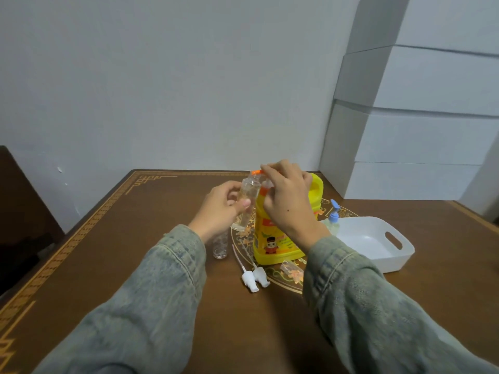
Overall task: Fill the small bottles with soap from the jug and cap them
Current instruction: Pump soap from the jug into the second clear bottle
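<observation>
A brown wooden table (140,265) with a gold patterned border and a floral medallion at its middle carries everything. White stacked boxes (421,109) stand at its far right corner against the wall. A white plastic basket (399,255) with a slot handle sits near the right edge. The yellow soap jug (275,238) stands upright at the middle of the surface, toward the far edge, its orange cap (256,172) at the top. The right hand (289,195) is over the jug's top, fingers curled at the cap; whether they actually grip it I cannot tell. The left hand (224,209) grasps a small clear bottle (247,201), tilted, its mouth up beside the jug's cap. A pump bottle (333,217) with a blue head stands between the jug and the basket. A second clear bottle (220,245) stands upright just left of the jug, below the left wrist. A third clear bottle (293,268) lies on its side in front of the jug. Two white spray caps (255,278) with thin tubes lie side by side toward the near edge
</observation>
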Tool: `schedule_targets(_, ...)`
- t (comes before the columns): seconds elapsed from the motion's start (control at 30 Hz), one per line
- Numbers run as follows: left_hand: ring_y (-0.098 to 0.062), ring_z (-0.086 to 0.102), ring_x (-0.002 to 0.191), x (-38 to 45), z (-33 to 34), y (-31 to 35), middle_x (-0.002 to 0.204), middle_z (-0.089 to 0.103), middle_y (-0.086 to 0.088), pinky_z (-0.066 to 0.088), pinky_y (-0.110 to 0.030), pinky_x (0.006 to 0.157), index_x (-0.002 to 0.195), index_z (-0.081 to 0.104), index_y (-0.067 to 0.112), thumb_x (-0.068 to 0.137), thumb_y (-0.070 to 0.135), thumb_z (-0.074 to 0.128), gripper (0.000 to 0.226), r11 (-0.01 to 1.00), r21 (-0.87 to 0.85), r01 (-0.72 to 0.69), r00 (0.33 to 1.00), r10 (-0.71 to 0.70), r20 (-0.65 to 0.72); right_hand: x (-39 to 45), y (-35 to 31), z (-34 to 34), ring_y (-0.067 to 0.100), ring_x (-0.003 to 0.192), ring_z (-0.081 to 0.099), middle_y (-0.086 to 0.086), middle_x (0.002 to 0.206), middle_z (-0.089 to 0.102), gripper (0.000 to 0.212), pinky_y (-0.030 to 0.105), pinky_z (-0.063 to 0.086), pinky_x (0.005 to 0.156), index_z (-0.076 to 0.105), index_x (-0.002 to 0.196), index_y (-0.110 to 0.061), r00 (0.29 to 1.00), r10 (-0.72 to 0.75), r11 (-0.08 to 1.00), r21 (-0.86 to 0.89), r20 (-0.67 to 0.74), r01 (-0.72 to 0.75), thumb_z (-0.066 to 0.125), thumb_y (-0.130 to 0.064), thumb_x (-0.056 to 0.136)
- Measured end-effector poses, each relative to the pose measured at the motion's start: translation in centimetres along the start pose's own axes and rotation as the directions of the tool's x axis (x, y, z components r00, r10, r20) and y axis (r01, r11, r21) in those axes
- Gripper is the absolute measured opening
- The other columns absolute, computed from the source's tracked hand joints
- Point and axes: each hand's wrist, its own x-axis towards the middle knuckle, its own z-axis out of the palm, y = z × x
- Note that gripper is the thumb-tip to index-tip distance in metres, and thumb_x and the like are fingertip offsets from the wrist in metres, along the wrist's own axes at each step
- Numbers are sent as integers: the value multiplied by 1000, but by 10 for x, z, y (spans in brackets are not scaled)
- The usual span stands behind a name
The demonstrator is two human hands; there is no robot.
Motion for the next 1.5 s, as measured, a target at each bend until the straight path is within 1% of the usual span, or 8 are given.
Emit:
schedule_targets(0.1, -16, 68, 100, -1, 2, 1, 106, 69, 2, 53, -39, 95, 108, 60, 25, 87, 10, 67, 27, 1000, -27, -1, 1000, 2, 14, 0, 2, -3, 26, 97, 57, 2, 104, 61, 51, 40, 31, 83, 69, 112, -15, 1000, -5, 1000, -10, 9, 5, 38, -17, 73)
schedule_targets(0.3, -10, 69, 90, -3, 2, 6, 97, 69, 7, 53, -21, 78, 101, 58, 26, 90, 2, 61, 27, 994, -110, 18, 999, -12, 51, -1, 6, -2, 22, 105, 54, -1, 109, 62, 52, 39, 30, 85, 68, 115, -17, 1000, -1, 999, 32, 4, 1, 36, -22, 75)
schedule_targets(0.43, -5, 68, 88, -3, 2, 1, 100, 70, 2, 54, -16, 75, 114, 57, 10, 91, -3, 56, 26, 979, -196, 59, 996, -46, 71, -3, 11, 0, 19, 109, 51, -3, 116, 61, 42, 33, 25, 83, 67, 116, -18, 1000, 0, 998, 55, -2, 0, 50, -14, 78)
schedule_targets(0.67, -12, 68, 96, -2, 6, 0, 108, 69, -6, 54, -23, 87, 119, 56, 7, 91, -5, 55, 30, 973, -224, 55, 997, -41, 64, -6, 13, 1, 17, 113, 50, -3, 121, 60, 41, 32, 25, 85, 65, 118, -18, 1000, 8, 997, 83, -18, -6, 56, -9, 79)
schedule_targets(0.87, -15, 67, 106, -3, 7, -3, 114, 69, -3, 52, -33, 94, 118, 57, 14, 91, -3, 57, 32, 973, -226, 44, 998, -34, 47, -10, 14, 1, 17, 115, 50, -3, 122, 59, 44, 31, 24, 84, 64, 120, -18, 1000, 3, 996, 91, -27, -1, 56, -6, 78)
schedule_targets(1.07, -4, 68, 98, -7, 9, -3, 113, 68, -1, 54, -19, 83, 121, 55, 12, 91, -4, 56, 34, 963, -266, 36, 999, -32, 19, -13, 13, 1, 17, 117, 50, -3, 125, 59, 44, 34, 28, 87, 64, 122, -18, 999, 15, 995, 100, -35, -12, 55, -7, 80)
schedule_targets(1.27, -12, 66, 107, -10, 7, -7, 117, 68, -3, 51, -29, 94, 118, 56, 17, 91, -3, 56, 34, 963, -266, 40, 999, -37, 16, -14, 11, -4, 17, 118, 48, -3, 125, 58, 46, 34, 28, 90, 64, 122, -19, 1000, 17, 995, 101, -21, -14, 50, -11, 79)
schedule_targets(1.5, -12, 66, 106, -12, 0, 1, 116, 68, -3, 52, -23, 89, 118, 56, 17, 91, -4, 56, 34, 959, -282, -3, 1000, 2, -3, -15, 7, -8, 16, 118, 49, -4, 124, 58, 45, 32, 26, 90, 64, 120, -19, 999, 23, 993, 119, -33, -19, 51, -9, 78)
